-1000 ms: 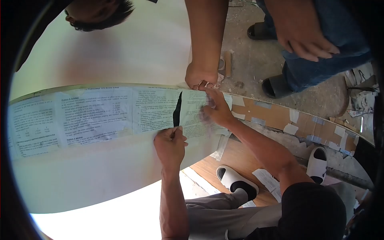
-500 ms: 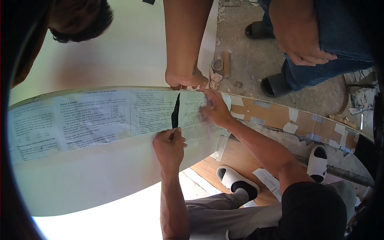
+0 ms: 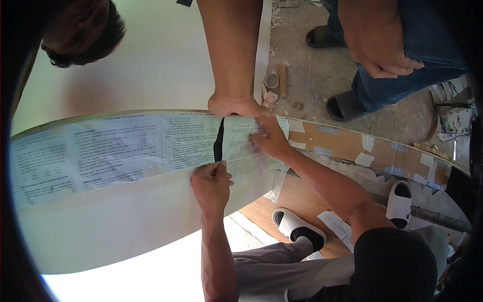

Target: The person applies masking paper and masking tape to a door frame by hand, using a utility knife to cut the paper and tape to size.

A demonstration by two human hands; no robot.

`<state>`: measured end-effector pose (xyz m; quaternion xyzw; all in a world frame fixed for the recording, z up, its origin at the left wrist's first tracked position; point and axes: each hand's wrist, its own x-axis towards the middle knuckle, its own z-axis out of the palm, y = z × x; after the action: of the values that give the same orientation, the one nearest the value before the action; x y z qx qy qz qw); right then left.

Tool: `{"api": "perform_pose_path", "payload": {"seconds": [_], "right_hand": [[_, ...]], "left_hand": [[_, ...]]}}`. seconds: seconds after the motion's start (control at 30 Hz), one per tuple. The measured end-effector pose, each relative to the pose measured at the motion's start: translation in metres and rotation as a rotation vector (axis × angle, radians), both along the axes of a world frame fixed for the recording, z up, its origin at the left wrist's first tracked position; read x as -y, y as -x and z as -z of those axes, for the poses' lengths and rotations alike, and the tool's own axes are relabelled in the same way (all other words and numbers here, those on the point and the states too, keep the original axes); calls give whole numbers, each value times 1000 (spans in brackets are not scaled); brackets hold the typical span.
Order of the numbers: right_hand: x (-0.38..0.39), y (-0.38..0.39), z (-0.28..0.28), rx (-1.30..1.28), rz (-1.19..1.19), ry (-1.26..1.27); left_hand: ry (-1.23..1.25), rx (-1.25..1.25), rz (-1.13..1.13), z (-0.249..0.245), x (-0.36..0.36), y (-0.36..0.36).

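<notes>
The printed sheets (image 3: 126, 146) pasted along the curved white panel (image 3: 126, 216) carry dense small type, most of it too fine to read. A header near their top edge seems to read "Professional CPA Review School". Bold subheads lower down read "Problem & Solution", and the columns of figures beside them are illegible.

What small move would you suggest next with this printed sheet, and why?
Probably ease the sheet leftward to close the dark gap: the left hand pinches its lower corner, the right hand lies flat on it, and a co-worker's hand presses the top edge.
</notes>
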<state>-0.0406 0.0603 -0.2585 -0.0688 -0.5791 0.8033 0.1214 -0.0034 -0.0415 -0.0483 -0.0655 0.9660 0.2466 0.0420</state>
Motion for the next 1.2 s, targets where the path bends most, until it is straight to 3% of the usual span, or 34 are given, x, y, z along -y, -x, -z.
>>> {"api": "perform_pose_path", "payload": {"seconds": [0.2, 0.37, 0.8, 0.87, 0.97, 1.0, 1.07, 1.2], "right_hand": [[-4, 0, -1, -19, -79, -28], [2, 1, 1, -20, 41, -71], [-3, 0, -10, -37, 19, -23], [-3, -2, -18, -171, 143, -176], [4, -3, -19, -100, 115, -321], [7, -4, -15, -101, 111, -319], [8, -8, -7, -54, 346, -256], [1, -11, -12, 54, 462, -330]], "left_hand": [[40, 9, -9, -3, -3, -2], [14, -7, 10, 0, 1, -1], [33, 5, 10, -1, -2, 0], [38, 10, 12, -1, -2, 1], [34, -3, 43, -1, 1, 0], [36, -4, 40, -1, 2, 0], [36, 5, 33, -1, 3, -1], [27, -8, 37, 1, 3, 0]]}}
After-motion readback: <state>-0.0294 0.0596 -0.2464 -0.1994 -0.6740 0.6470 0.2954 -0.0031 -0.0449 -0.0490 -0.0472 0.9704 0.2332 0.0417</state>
